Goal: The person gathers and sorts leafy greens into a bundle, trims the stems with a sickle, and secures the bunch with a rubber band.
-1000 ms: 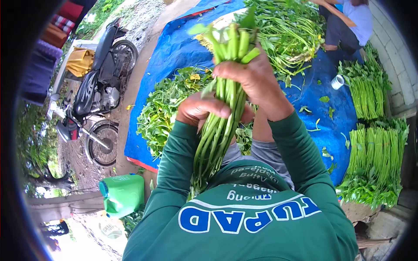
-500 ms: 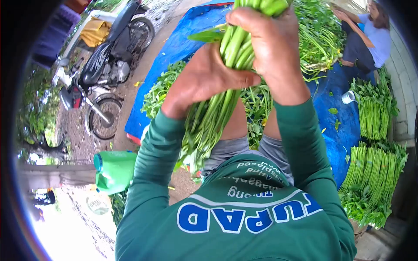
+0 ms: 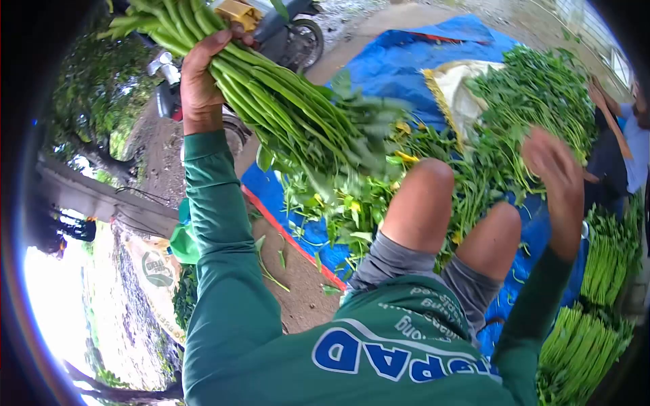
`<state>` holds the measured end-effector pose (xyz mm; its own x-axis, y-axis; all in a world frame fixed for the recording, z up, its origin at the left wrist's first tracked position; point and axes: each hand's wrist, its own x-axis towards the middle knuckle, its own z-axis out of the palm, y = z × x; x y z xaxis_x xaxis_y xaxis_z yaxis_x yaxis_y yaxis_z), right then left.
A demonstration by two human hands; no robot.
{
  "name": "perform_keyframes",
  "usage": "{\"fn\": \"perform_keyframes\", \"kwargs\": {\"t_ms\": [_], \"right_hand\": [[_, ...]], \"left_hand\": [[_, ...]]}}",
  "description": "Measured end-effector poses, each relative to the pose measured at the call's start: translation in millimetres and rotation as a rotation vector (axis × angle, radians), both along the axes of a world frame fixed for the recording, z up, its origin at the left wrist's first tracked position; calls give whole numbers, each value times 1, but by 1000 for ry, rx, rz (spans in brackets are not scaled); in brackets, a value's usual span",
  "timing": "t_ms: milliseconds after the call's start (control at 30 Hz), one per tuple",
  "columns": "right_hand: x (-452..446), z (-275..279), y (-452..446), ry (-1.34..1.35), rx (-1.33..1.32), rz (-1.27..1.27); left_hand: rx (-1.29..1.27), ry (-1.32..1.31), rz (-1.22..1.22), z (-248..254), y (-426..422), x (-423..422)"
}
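Observation:
My left hand (image 3: 204,78) is raised at the upper left, closed round the stems of a bunch of water spinach (image 3: 277,98). The thick pale stem ends point up and left past my fist. Its leafy tips hang down and right, smeared by motion. On the right, my right hand (image 3: 554,159) is apart from the bunch, above the edge of a big heap of loose greens (image 3: 535,101). That hand is blurred, so how its fingers stand is unclear; I see nothing in it. More loose leaves and stems (image 3: 345,203) lie around my knees.
A blue tarp (image 3: 406,64) covers the ground, with a white sack (image 3: 467,84) on it. Tied bunches (image 3: 589,345) are stacked at the lower right. Another person (image 3: 619,145) sits at the right edge. A motorcycle (image 3: 271,40) and a green jug (image 3: 183,240) are on the left.
Both hands were on the bunch; my right hand has let go and moved right and down. My left hand has swung the bunch to the upper left. The view has shifted too.

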<state>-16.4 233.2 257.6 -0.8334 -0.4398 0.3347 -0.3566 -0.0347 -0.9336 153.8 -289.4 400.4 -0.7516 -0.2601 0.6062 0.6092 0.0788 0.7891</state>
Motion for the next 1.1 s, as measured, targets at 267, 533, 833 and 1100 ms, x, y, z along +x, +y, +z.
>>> {"fn": "perform_keyframes", "kwargs": {"t_ms": [267,533,833,1100], "right_hand": [[73,-278,240,-711,136,-719],[343,-518,358,-1024,905,-1120],[429,-581,237,-786,931,-1126],[384,-430,268,-721,479,-1146]], "left_hand": [[-743,-491,593,4,-64,95],[363,-1197,-235,-231,214,38],[307,-1242,-296,-246,257,3],[413,-1234,-273,-250,234,0]]}}
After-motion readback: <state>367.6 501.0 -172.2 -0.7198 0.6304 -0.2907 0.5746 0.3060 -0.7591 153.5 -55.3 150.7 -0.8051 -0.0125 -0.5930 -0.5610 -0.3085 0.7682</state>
